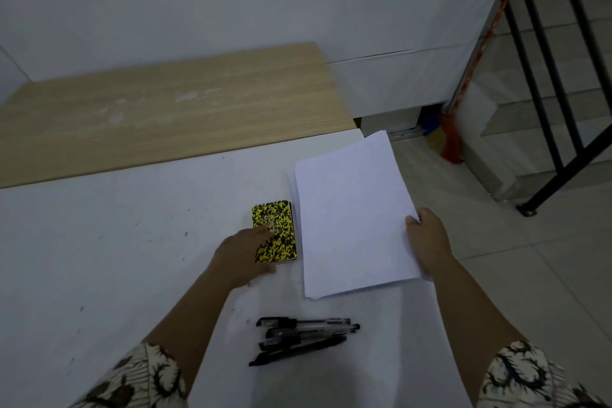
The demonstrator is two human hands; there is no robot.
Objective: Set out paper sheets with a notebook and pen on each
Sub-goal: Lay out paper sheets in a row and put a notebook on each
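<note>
One paper stack (351, 215), pinched by the right hand (429, 242); one notebook pile (275, 233) at nine o'clock under the flat left hand (243, 255); about four pens (304, 338) at six o'clock.

A white worktop (99, 242) is seen, and on it are laid a stack of white paper sheets (351, 215), a yellow and black notebook (278, 222) just beside the stack, and a few black pens (304, 338) near the front edge.
</note>
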